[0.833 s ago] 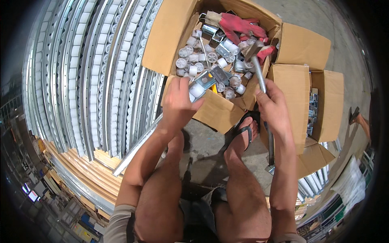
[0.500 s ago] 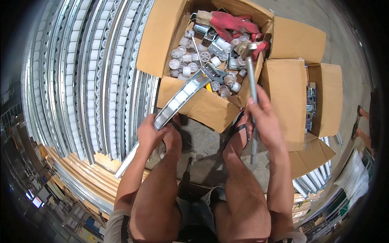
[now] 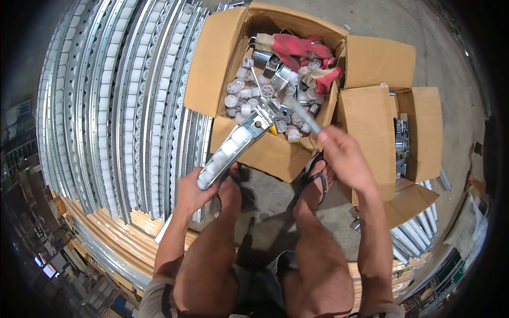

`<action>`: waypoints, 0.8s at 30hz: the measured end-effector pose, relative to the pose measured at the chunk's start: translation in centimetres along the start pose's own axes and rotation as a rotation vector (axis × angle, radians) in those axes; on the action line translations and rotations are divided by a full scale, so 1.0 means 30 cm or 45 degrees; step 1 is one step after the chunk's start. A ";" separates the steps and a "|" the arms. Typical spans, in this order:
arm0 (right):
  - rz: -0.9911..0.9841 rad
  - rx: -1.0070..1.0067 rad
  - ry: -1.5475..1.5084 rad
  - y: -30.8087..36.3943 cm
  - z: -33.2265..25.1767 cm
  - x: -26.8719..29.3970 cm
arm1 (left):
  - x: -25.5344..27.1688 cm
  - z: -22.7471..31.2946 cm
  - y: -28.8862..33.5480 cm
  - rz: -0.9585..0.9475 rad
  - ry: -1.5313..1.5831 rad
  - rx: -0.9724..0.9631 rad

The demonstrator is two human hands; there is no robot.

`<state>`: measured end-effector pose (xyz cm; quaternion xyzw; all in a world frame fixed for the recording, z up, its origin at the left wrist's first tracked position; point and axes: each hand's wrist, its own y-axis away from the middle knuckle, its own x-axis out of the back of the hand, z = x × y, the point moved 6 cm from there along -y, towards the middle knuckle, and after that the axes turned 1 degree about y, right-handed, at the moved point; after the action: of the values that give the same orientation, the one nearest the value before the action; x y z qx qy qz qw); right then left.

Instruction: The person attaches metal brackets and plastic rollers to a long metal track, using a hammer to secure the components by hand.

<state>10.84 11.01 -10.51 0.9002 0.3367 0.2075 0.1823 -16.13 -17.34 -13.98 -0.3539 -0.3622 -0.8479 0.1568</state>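
Observation:
My left hand (image 3: 192,192) grips the near end of a short metal roller track (image 3: 238,142) with white rollers, tilted up toward the open cardboard box (image 3: 214,63). My right hand (image 3: 342,156) holds a long silver wrench-like tool (image 3: 303,115) whose far end meets the track's upper end over the box's front edge. The box holds several white rollers (image 3: 239,91), metal brackets and red-and-cream gloves (image 3: 302,49). My bare knees and sandalled feet (image 3: 315,183) are below.
Rows of long roller tracks (image 3: 122,95) lie side by side at left on wooden boards (image 3: 111,225). A second open cardboard box (image 3: 419,130) with metal parts stands at right. More metal rails (image 3: 419,233) lie at lower right on the concrete floor.
My left hand has drawn back from the box, pulling the short roller track out and toward me. My right hand swung the tool from upright to slanted left, onto the track's end.

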 end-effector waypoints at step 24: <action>-0.147 0.000 0.317 0.069 -0.067 0.002 | 0.000 -0.020 0.063 -0.046 -0.178 0.038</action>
<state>10.97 9.96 -7.83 0.8466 0.4080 0.3067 0.1510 -15.44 -19.07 -13.32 -0.4032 -0.3910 -0.8185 0.1209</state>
